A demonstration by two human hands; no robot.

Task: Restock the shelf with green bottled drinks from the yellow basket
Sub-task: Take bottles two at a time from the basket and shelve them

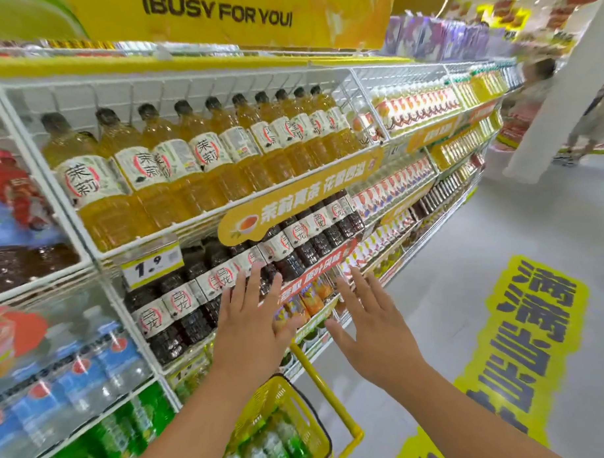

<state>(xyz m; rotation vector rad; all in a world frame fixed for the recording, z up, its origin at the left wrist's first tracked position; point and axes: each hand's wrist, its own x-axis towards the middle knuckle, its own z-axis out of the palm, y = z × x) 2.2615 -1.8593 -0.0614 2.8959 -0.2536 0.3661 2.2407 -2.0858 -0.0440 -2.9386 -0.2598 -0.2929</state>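
Head view of a shop aisle, with both bare hands raised before a white wire shelf unit (99, 260); the left hand (250, 319) was spread flat, fingers straight and apart, grasping nothing, its fingertips lying in front of the row of dark bottled tea (180, 312); whether they touched the bottles could not be told. The right hand (369, 329) was likewise released, fingers splayed and straight, held just to the right of the left hand and apart from it, in front of the red shelf-edge sign (316, 273); it grasped nothing.

The yellow basket (311, 430) stood low beneath the forearms, close to the foot of the shelf, its yellow handle (319, 382) raised upright; green bottled drinks (267, 446) lay inside it, partly hidden by the left forearm. More green bottles (129, 426) stood on the lowest shelf tier at lower left, blurred.

Upper tier: a row of yellow tea bottles (175, 164) with dark caps; below it a price tag (153, 265) reading 1.9 and a yellow promotional sign (303, 198). Water bottles with blue labels (76, 377) occupied the bay at left; a yellow floor decal (523, 344) lay on the grey floor at right; a person (587, 116) stood far off, blurred.
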